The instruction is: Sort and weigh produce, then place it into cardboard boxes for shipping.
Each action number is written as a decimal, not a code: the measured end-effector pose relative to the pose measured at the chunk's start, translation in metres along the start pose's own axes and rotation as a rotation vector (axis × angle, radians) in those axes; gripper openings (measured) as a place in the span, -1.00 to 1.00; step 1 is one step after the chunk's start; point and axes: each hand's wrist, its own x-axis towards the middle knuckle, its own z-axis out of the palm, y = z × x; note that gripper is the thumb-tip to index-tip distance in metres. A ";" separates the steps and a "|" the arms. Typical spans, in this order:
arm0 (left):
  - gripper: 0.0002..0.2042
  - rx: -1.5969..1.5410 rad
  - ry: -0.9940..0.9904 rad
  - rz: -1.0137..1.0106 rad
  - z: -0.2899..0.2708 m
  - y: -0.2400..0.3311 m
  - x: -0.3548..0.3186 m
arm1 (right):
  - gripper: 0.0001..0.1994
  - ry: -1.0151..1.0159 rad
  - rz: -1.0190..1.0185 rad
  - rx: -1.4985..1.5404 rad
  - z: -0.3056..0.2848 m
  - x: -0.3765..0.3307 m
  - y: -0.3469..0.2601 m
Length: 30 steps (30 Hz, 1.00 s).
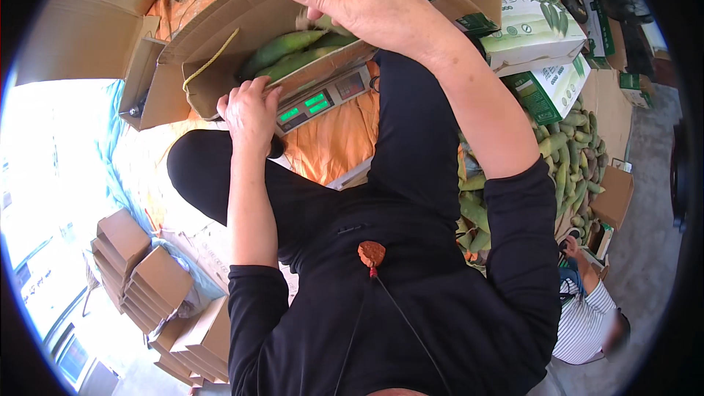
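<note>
An open cardboard box [317, 64] holds several long green radishes [282, 51] and rests on a digital scale [345, 92] with lit green displays. My left hand [251, 114] is closed over the box's near left edge, its fingers curled on the rim. Above the box's right end hangs my right hand [359, 0], fingers stretched out and apart, nothing in them. It partly covers that end of the box. A yellow rope handle [213, 64] sticks up at the box's left end.
Green-and-white cartons [532, 33] are stacked at the upper right, above a large heap of green radishes [572, 161]. Folded cardboard boxes [158, 279] stand at lower left. A person in a striped shirt [587, 319] is at lower right. Orange sheeting [330, 147] lies between my legs.
</note>
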 end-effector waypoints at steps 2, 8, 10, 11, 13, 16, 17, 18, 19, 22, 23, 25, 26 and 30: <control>-0.74 -0.014 0.006 0.006 0.000 0.002 0.001 | -0.65 -0.014 0.061 0.060 -0.006 -0.004 -0.008; -0.73 -0.049 0.031 0.030 -0.001 0.001 0.001 | -0.71 0.203 0.191 0.248 -0.012 -0.005 0.021; -0.72 -0.042 0.025 0.034 0.000 0.002 0.001 | -0.75 0.275 0.116 0.270 -0.016 -0.007 0.034; -0.72 -0.047 0.028 0.025 0.000 0.002 0.001 | -0.75 0.276 0.116 0.272 -0.017 -0.005 0.041; -0.71 -0.049 0.029 0.016 0.000 0.002 0.002 | -0.78 0.346 0.091 0.379 -0.017 -0.005 0.054; -0.71 -0.048 0.023 0.009 0.002 0.002 0.002 | -0.81 0.360 0.121 0.381 -0.017 -0.011 0.059; -0.70 -0.052 0.028 -0.001 0.001 0.001 0.002 | -0.81 0.359 0.122 0.383 -0.019 -0.014 0.057; -0.70 -0.057 0.031 -0.012 0.001 0.001 0.002 | -0.82 0.369 0.166 0.369 -0.023 -0.019 0.053; -0.70 -0.054 0.028 -0.014 0.001 0.000 0.001 | -0.82 0.378 0.211 0.356 -0.027 -0.023 0.054; -0.69 -0.070 0.034 -0.019 0.000 0.001 0.000 | -0.82 0.485 0.182 0.350 -0.044 -0.039 0.063; -0.69 -0.065 0.034 -0.024 -0.001 0.001 0.000 | -0.82 0.486 0.186 0.351 -0.050 -0.047 0.066; -0.69 -0.081 0.024 -0.007 0.003 0.008 0.005 | -0.79 0.624 0.189 0.269 -0.071 -0.066 0.071; -0.69 -0.079 0.036 0.003 0.005 0.008 0.006 | -0.79 0.626 0.193 0.269 -0.078 -0.077 0.079; -0.69 -0.048 0.034 0.010 0.004 0.005 0.005 | -0.76 0.692 0.384 0.193 -0.088 -0.125 0.123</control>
